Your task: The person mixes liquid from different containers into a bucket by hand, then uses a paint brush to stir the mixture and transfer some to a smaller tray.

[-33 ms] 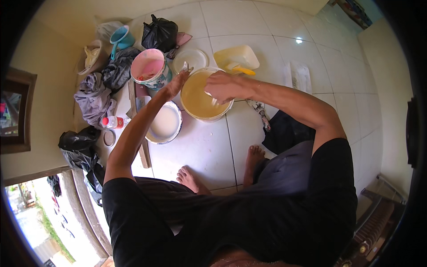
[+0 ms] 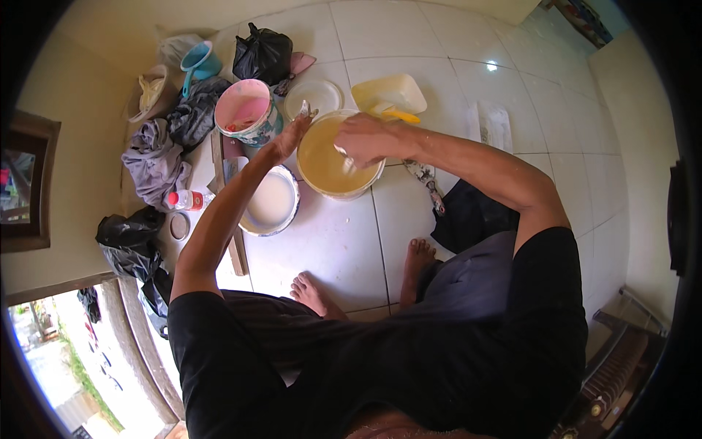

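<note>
A round white bucket [image 2: 313,188] of yellowish, creamy liquid stands on the tiled floor in front of me. At its left rim is my left hand [image 2: 291,137], fingers closed on the edge; something whitish shows at its fingertips, paint or a rag, I cannot tell which. My right hand [image 2: 362,139] is closed over the bucket's middle, gripping a pale object that is mostly hidden by the fist and reaches down toward the liquid. Left of the bucket, a basin [image 2: 270,201] of milky white liquid sits below my left forearm.
Behind stand a pink-lined bucket [image 2: 248,110], a round lid [image 2: 313,97], and a cream tub [image 2: 389,91] with a yellow-handled tool [image 2: 401,115]. Leftward are a red-capped bottle [image 2: 186,200], cloths [image 2: 155,162] and black bags [image 2: 263,57]. A dark cloth [image 2: 468,216] lies to the right.
My right hand has shifted slightly left and up over the bucket. My left hand stays at the rim.
</note>
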### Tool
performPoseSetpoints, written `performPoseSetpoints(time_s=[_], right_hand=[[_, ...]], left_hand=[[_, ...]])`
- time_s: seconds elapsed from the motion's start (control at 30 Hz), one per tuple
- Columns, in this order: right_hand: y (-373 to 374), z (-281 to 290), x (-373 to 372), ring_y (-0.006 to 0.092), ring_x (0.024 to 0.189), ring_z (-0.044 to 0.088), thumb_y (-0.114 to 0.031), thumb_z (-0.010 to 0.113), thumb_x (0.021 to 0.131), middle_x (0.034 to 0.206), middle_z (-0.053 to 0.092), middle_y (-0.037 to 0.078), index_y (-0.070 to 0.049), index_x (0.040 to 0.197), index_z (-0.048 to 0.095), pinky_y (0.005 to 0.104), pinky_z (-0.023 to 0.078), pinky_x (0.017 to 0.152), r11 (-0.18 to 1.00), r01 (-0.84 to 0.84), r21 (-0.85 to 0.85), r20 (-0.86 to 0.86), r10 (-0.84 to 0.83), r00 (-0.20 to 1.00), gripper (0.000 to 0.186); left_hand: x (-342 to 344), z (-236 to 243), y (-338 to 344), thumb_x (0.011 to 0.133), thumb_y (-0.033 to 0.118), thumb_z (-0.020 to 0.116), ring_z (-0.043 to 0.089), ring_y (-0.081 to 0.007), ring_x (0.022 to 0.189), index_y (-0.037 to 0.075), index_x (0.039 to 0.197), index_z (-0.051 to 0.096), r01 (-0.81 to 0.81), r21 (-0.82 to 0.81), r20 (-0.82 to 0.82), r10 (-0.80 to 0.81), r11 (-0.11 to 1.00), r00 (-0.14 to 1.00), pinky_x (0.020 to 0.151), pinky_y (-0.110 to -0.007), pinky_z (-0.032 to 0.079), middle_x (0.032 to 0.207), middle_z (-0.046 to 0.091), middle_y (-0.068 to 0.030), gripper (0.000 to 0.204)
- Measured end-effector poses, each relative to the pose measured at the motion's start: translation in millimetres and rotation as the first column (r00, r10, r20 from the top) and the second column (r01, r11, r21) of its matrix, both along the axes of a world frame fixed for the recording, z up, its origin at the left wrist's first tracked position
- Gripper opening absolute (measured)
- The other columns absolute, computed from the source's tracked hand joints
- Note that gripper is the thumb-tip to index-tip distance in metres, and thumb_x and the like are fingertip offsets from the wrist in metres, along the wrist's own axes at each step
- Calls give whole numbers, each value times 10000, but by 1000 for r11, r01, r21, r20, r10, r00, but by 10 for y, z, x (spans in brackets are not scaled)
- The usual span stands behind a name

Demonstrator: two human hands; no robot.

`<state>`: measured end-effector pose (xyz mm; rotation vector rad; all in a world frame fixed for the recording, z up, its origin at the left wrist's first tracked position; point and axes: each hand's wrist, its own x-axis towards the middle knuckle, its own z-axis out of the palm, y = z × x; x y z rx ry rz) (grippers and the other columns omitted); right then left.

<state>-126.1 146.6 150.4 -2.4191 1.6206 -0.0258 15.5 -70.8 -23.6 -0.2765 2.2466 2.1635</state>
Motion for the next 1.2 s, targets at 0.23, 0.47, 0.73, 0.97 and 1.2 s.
performPoseSetpoints(time_s=[0.23, 0.47, 0.73, 0.97, 1.2], right_hand=[[77, -103, 1, 359, 699, 616, -19, 625, 553, 692, 606, 221, 14, 655, 635, 413, 496, 611, 999, -16, -48, 37, 17, 999, 107], [86, -231, -174, 364, 751, 610, -47, 600, 609, 696, 596, 206, 20, 694, 624, 435, 487, 665, 999, 5, -37, -7, -5, 1000, 111], [-18, -314, -132, 380, 747, 625, -51, 610, 636, 731, 628, 210, 15, 720, 653, 445, 502, 670, 995, 15, -103, -55, -21, 998, 115], [-18, -203, -106, 374, 774, 627, -39, 635, 636, 771, 643, 198, 16, 757, 664, 433, 502, 696, 964, 127, -234, -67, -146, 987, 136], [-36, -189, -102, 370, 704, 619, -162, 650, 607, 703, 617, 186, 2, 696, 612, 453, 503, 618, 999, -39, -25, 36, 40, 999, 190]], left_hand=[[-70, 133, 200, 970, 612, 207, 447, -167, 1132, 39, 1282, 461, -105, 35, 33, 103, 994, 994, 1006, -300, 340, 1213, 508, -66, 699], [-172, 411, 353, 945, 648, 231, 337, -207, 1304, -5, 1402, 316, -44, 101, 86, 35, 994, 996, 1104, -334, 242, 1405, 377, -107, 801], [-50, 292, 213, 952, 647, 188, 377, -208, 1267, -15, 1387, 353, 5, -176, 91, 11, 984, 996, 1090, -340, 296, 1377, 427, -124, 809], [-165, 111, 220, 958, 598, 319, 388, -183, 1250, 76, 1399, 334, -54, 87, 46, 50, 995, 998, 1054, -318, 311, 1361, 394, -60, 684], [-236, -76, 87, 948, 636, 275, 321, -269, 1367, 59, 1481, 205, -23, 225, 50, 12, 974, 999, 1125, -389, 262, 1507, 281, -146, 789]])
